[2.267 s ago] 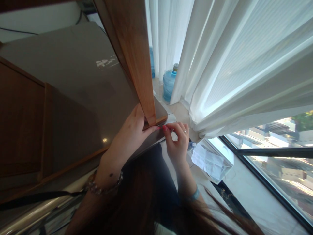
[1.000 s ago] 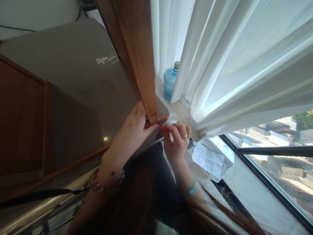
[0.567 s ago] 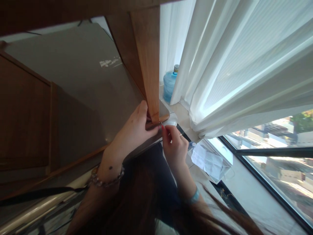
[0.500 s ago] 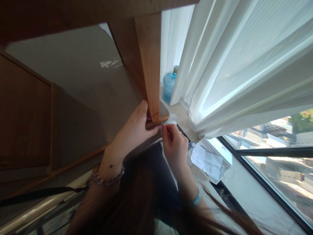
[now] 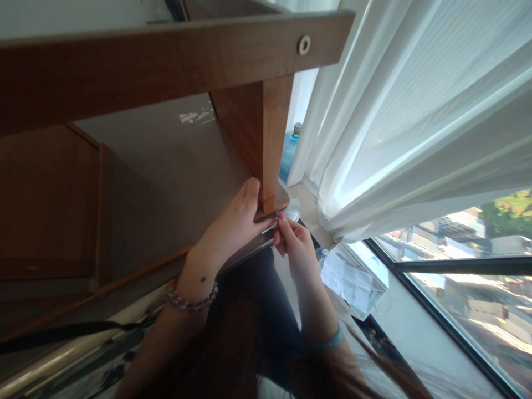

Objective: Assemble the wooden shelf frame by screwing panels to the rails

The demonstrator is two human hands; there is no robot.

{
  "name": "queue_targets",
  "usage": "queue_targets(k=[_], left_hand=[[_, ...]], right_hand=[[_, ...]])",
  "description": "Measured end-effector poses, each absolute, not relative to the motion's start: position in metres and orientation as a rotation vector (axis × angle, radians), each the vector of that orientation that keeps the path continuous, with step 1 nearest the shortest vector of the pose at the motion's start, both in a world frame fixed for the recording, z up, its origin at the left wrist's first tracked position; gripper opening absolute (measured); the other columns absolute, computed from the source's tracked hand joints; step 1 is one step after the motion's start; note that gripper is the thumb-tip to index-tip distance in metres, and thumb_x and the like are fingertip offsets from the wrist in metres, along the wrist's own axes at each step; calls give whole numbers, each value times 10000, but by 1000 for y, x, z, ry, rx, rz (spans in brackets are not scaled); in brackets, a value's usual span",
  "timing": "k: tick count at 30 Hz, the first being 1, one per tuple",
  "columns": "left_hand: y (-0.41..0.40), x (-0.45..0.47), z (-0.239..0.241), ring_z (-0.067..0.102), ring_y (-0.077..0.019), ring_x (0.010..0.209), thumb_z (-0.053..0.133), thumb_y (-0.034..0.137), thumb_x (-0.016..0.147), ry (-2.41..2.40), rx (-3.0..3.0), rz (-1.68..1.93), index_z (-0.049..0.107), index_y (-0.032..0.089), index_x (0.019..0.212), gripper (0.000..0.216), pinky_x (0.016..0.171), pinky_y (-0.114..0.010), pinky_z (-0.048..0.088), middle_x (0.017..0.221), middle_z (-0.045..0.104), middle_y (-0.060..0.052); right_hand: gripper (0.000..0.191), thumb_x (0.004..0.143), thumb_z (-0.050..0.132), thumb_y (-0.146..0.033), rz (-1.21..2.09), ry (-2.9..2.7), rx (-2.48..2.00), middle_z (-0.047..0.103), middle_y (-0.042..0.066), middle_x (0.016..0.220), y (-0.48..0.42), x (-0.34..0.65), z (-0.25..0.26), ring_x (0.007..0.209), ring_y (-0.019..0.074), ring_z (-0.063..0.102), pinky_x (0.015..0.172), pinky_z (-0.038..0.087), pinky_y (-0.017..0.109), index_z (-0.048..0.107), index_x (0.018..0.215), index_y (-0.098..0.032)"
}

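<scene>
A wooden furniture frame with an upright post (image 5: 274, 138) stands in front of me. My left hand (image 5: 235, 216) grips the lower corner of the frame, its thumb along the bottom rail (image 5: 282, 206) and its other fingers partly hidden behind the wood. Just right of it, my right hand (image 5: 293, 238) pinches a thin silver hex key (image 5: 269, 228) against the outer side of that corner. The key's far end meets the wood, but the fastener there is too small to make out.
A top rail (image 5: 187, 61) with a round metal-rimmed hole (image 5: 303, 45) crosses above my hands. Behind the post are a blue water bottle (image 5: 288, 152) and a white curtain (image 5: 366, 122). A white box with papers (image 5: 343, 277) lies at right, beside the window (image 5: 457, 266).
The top rail has come lower into view, showing its hole. My right hand has turned, and the hex key's thin shaft now shows, pointing toward the left hand. The left hand keeps its hold.
</scene>
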State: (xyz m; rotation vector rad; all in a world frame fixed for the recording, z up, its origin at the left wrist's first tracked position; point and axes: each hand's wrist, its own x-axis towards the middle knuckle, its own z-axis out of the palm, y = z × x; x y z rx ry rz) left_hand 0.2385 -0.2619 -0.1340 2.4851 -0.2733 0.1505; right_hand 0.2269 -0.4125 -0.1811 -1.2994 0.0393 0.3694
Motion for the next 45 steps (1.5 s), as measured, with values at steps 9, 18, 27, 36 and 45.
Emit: queue_targets(k=[9,18,27,36,45], left_hand=[[-268,210,-128,527,-297,956,690,476,789,-304,2871,418,431,181,929,416,799,-430,439,979,510,-87],[-264,197,-126,458,-235,926,418,305,996,-507,2831,325,555,209,827,238,757,-418,310,908,622,-48],[-271,200,-120,497,-224,893,438,294,989,-477,2839,476,553,216,753,274,760,-428,314,843,646,-32],[-271,207,-121,517,-213,843,500,271,960,-456,2855,661,547,205,728,247,735,-410,298,741,613,-11],[-277,206,-124,501,-199,777,546,206,911,-417,2813,750,521,196,657,256,708,-399,277,668,584,2]], right_hand=[[484,808,603,-613,379,114,-1218,446,-59,445,-407,228,-184,357,42,257,387,131,238,513,600,-185],[473,799,623,-602,365,123,-1216,463,-56,447,-407,230,-187,357,46,264,379,144,235,509,594,-190],[468,954,427,-571,164,-50,-1582,566,-22,544,-405,225,-187,505,106,517,545,399,228,516,680,-202],[162,982,465,-282,-375,-324,-2162,638,7,782,-419,217,-186,699,142,610,671,450,257,543,1089,-188],[157,938,534,-186,-617,-413,-2115,641,38,935,-411,213,-199,871,154,626,797,525,282,556,1093,-197]])
